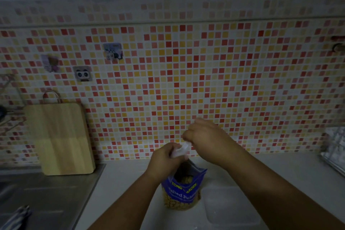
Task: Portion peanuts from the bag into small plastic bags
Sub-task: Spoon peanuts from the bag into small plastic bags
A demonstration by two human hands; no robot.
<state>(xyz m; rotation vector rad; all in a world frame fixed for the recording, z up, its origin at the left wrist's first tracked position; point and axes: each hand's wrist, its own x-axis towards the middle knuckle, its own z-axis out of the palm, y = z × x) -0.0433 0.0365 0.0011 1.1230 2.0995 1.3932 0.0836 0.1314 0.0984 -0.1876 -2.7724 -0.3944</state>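
A blue bag of salted peanuts (pixel 183 190) stands open and upright on the white counter, with peanuts showing through its clear lower part. Just above its mouth my left hand (pixel 164 158) grips a small clear plastic bag (pixel 180 150). My right hand (pixel 205 134) is closed on the upper edge of the same small bag, slightly higher and to the right. The small bag is crumpled between the two hands, and I cannot tell what is inside it.
A clear plastic container (pixel 231 207) sits on the counter right of the peanut bag. A wooden cutting board (pixel 59 138) leans on the tiled wall at the left, above a steel sink (pixel 37 196). A wire rack (pixel 334 151) stands at the far right.
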